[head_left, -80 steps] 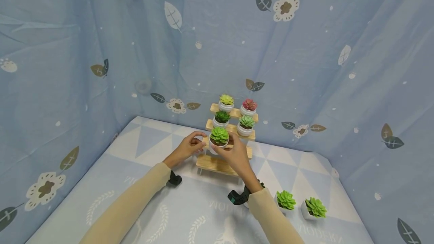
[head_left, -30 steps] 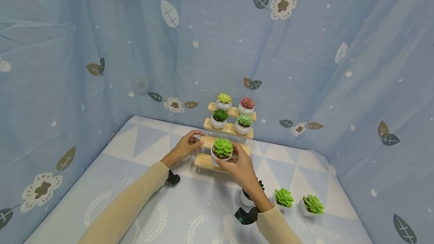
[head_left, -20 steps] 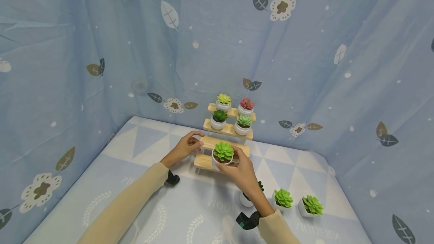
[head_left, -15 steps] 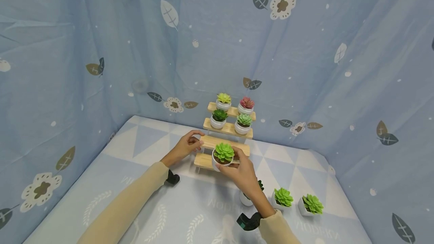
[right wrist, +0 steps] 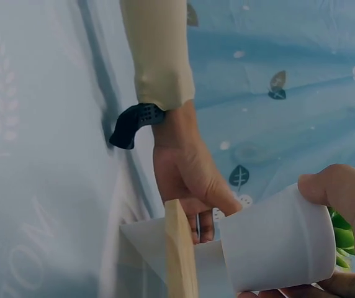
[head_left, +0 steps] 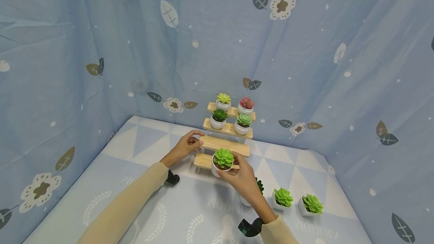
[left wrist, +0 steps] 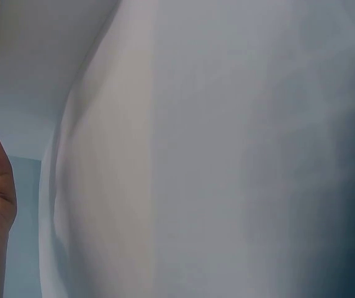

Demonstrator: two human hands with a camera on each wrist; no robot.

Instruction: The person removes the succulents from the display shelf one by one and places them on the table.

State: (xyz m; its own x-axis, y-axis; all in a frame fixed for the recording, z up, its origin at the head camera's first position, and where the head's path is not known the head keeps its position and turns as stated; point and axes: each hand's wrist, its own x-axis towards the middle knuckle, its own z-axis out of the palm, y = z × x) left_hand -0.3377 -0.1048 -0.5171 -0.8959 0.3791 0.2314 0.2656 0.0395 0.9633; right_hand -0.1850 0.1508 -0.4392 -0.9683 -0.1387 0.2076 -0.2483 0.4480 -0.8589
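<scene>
At six o'clock of the wooden stand (head_left: 225,145), the right hand (head_left: 245,179) is clasping a potted succulent (head_left: 222,164); at nine, the left hand (head_left: 185,147) is curving, grip unclear. Toward four, inverted cloth lettering (head_left: 317,231) is reading "MODERN".

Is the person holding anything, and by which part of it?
The right hand holds the white succulent pot by its outer sides. The left hand is at the end of a wooden shelf; whether it grips is unclear.
</scene>
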